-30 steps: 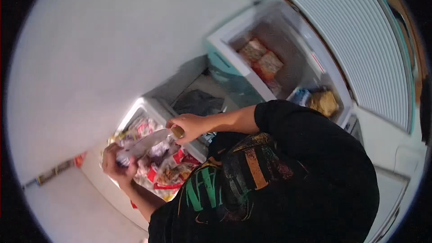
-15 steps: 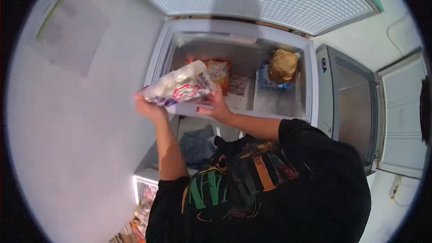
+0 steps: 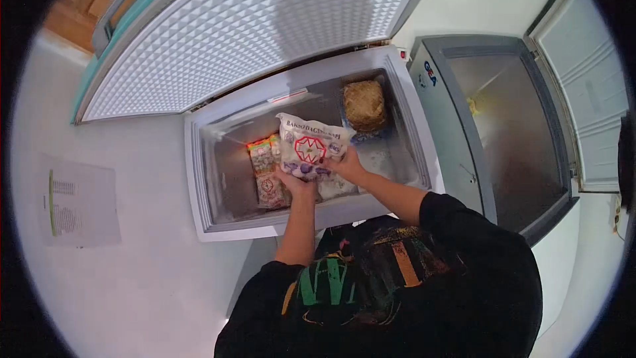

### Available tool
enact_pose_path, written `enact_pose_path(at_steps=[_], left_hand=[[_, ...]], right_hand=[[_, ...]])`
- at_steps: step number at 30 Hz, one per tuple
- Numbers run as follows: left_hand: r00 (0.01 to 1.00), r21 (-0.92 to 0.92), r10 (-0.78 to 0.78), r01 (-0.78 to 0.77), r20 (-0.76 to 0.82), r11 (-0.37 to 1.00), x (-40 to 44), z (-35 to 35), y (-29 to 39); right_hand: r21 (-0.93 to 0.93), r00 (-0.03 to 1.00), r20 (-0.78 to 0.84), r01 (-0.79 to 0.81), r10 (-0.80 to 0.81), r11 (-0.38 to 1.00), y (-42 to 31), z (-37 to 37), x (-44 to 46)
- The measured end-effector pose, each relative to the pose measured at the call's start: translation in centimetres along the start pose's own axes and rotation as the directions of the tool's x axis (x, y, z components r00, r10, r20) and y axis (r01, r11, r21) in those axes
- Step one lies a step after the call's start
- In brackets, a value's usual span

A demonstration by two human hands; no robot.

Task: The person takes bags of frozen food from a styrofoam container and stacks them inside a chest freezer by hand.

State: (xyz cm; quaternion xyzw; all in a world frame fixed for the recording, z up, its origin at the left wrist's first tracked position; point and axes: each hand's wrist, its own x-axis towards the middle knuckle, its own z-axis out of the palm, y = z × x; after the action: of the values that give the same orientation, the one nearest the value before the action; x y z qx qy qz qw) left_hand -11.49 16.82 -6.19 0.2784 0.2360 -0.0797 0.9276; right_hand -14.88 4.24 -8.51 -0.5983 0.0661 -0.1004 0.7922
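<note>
A white plastic bag of meatballs (image 3: 310, 146), printed "BAKSO DAGING SAPI" with a red emblem, is held over the open chest freezer (image 3: 218, 231). My left hand (image 3: 297, 183) grips its lower left side, fingers partly hidden by the bag. On the right, my right hand (image 3: 348, 166) is closed round the bag's lower corner. Below and left of the bag, colourful food packs (image 3: 266, 171) lie on the freezer floor. A brown wrapped bundle (image 3: 364, 106) sits at the back right inside, on something blue.
The raised freezer lid (image 3: 252, 33) stands behind, with a textured white inner face. A second grey-rimmed freezer (image 3: 487, 43) is to the right, its lid (image 3: 580, 93) open too. A paper sheet (image 3: 83, 205) hangs on the wall at left.
The bag has moved right, from the freezer's left edge to over its middle, and its printed front now faces me. My right hand has closed on it. The camera view has turned.
</note>
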Motion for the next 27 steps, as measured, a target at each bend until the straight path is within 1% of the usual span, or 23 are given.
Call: enact_pose_path(at_steps=[1, 2, 3, 4, 6, 7, 8, 9, 10, 11, 12, 13, 14, 16, 17, 18, 19, 20, 22, 23, 25, 26, 27], left_hand=[[1.000, 0.004, -0.005, 0.005, -0.003, 1.000, 0.8, -1.2, -0.1], [0.989, 0.043, -0.066, 0.061, 0.132, 0.997, 2.3, -3.2, 0.2], [0.957, 0.095, -0.125, 0.103, 0.262, 0.990, 3.1, -4.2, 0.5], [0.956, 0.101, -0.127, 0.104, 0.263, 0.989, 2.7, -4.2, 1.2], [0.966, 0.418, -0.237, 0.176, 0.099, 0.891, 1.6, -3.9, 3.3], [0.898, 0.482, -0.381, 0.240, 0.219, 0.843, 1.4, -4.1, 4.7], [0.897, 0.481, -0.384, 0.243, 0.219, 0.842, 1.5, -4.2, 5.6], [0.873, 0.684, -0.361, 0.045, 0.327, 0.728, 1.5, -4.3, 6.2], [0.853, 0.755, -0.362, -0.057, 0.377, 0.653, 1.6, -4.5, 6.5], [0.829, 0.804, -0.361, -0.165, 0.427, 0.571, 1.6, -4.6, 6.7], [0.803, 0.884, -0.450, -0.190, 0.390, 0.427, 1.9, -4.3, 6.9], [0.777, 0.936, -0.531, -0.221, 0.339, 0.275, 2.0, -4.3, 7.2], [0.779, 0.935, -0.529, -0.213, 0.337, 0.283, 1.6, -4.6, 7.3], [0.830, 0.949, -0.508, -0.074, 0.229, 0.306, -0.1, -3.8, 7.3], [0.831, 0.947, -0.508, -0.069, 0.228, 0.313, -0.7, -3.2, 7.5], [0.855, 0.961, -0.492, -0.026, 0.165, 0.276, -1.5, -2.5, 7.9], [0.875, 0.971, -0.474, 0.021, 0.097, 0.238, -2.0, -2.4, 8.1], [0.876, 0.969, -0.473, 0.032, 0.091, 0.245, -1.4, -3.5, 7.6], [0.862, 0.886, -0.472, 0.061, 0.186, 0.460, 0.3, -6.6, 6.1], [0.864, 0.883, -0.471, 0.070, 0.179, 0.465, 1.0, -7.8, 5.6], [0.855, 0.866, -0.431, -0.038, 0.287, 0.499, 1.8, -8.7, 4.8], [0.861, 0.863, -0.426, -0.030, 0.279, 0.503, 2.2, -9.2, 4.4], [0.888, 0.905, -0.413, -0.008, 0.202, 0.425, 2.5, -9.4, 4.2]], right_hand=[[0.037, 0.997, 0.067, -0.046, 0.043, 0.998, -0.8, -0.6, 0.1], [0.064, 0.988, 0.137, -0.084, 0.075, 0.994, -1.5, -0.9, 0.5], [0.065, 0.988, 0.137, -0.078, 0.068, 0.995, -1.8, -1.8, 1.3], [0.052, 0.982, 0.160, -0.114, 0.105, 0.992, -1.8, -2.6, 1.9], [0.049, 0.976, 0.169, -0.149, 0.139, 0.988, -2.3, -3.3, 3.0], [-0.016, 0.965, 0.189, -0.180, 0.179, 0.984, -3.0, -3.4, 3.4], [-0.085, 0.951, 0.210, -0.212, 0.226, 0.974, -3.5, -3.4, 3.5], [0.069, 0.932, 0.278, -0.263, 0.234, 0.962, -3.2, -3.4, 3.7], [0.061, 0.929, 0.279, -0.270, 0.243, 0.961, -3.0, -3.4, 3.8], [-0.020, 0.906, 0.293, -0.312, 0.304, 0.950, -2.7, -3.3, 3.8], [-0.101, 0.881, 0.304, -0.349, 0.363, 0.932, -2.5, -3.1, 4.0], [-0.111, 0.877, 0.307, -0.353, 0.369, 0.929, -1.8, -3.0, 4.2], [-0.157, 0.881, 0.275, -0.353, 0.384, 0.922, -0.8, -2.9, 4.2], [-0.210, 0.883, 0.243, -0.356, 0.401, 0.911, -0.1, -2.2, 4.1], [-0.250, 0.871, 0.173, -0.412, 0.459, 0.876, 0.1, -1.9, 3.9], [-0.286, 0.852, 0.101, -0.470, 0.514, 0.835, 0.2, -1.4, 3.7], [-0.293, 0.846, 0.102, -0.478, 0.524, 0.828, 0.2, -1.2, 3.5], [-0.309, 0.829, 0.091, -0.503, 0.552, 0.807, 0.1, -1.1, 3.3], [-0.331, 0.804, 0.083, -0.535, 0.589, 0.777, 1.0, -1.2, 3.0], [-0.339, 0.826, 0.100, -0.496, 0.555, 0.800, 2.1, -1.4, 2.9], [-0.353, 0.840, 0.124, -0.460, 0.528, 0.815, 1.5, -0.7, 2.6], [-0.422, 0.842, 0.085, -0.454, 0.533, 0.785, -0.1, -0.1, 2.4], [-0.489, 0.845, 0.047, -0.446, 0.533, 0.750, -1.1, 0.7, 2.3]])
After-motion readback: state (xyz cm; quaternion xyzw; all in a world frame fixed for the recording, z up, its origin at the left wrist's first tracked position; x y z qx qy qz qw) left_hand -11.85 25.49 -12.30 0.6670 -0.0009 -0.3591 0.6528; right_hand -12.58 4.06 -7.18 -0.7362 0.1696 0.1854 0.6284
